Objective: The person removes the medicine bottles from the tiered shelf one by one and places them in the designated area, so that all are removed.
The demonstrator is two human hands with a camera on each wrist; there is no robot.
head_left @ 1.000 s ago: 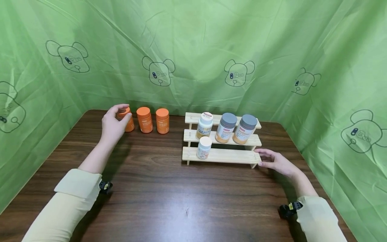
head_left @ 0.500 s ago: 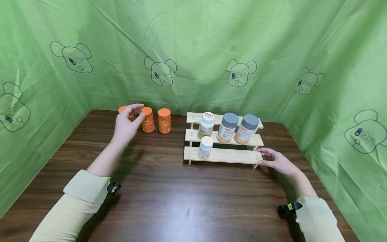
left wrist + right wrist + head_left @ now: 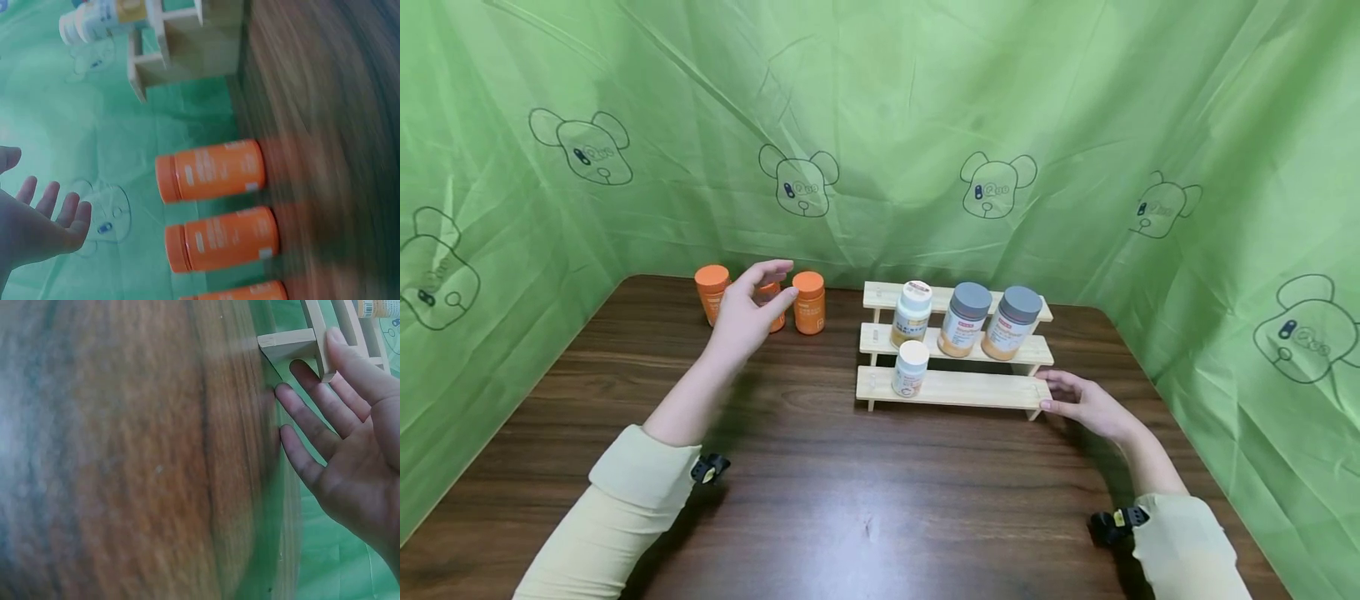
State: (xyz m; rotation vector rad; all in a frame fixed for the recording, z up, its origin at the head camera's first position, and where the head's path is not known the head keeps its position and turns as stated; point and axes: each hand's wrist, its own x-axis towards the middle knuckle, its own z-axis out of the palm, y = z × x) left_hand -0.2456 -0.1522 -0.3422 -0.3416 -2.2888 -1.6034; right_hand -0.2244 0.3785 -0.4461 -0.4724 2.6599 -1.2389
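Left hand [image 3: 747, 310] up in front of the middle orange bottle [image 3: 771, 304], fingers [image 3: 53, 209] spread wide, holding nothing. Three orange bottles in a row at the table's [image 3: 820, 500] back edge, just left of the wooden rack [image 3: 955, 387]: left bottle [image 3: 711, 293], middle one half hidden by the hand, right bottle [image 3: 808, 302]. All upright, long axis vertical, caps up, well apart from the rack. Right hand [image 3: 1084, 404] flat at the rack's lower right corner, fingers straight, tips touching the wood.

For a clean pickup: wrap thumb and fingers around the body below the cap, squarely from the side, without nudging the neighbours close on either side. Lift straight up, axis kept vertical. Steady the rack with the right hand, since its bottles [image 3: 958, 318] look easy to topple.
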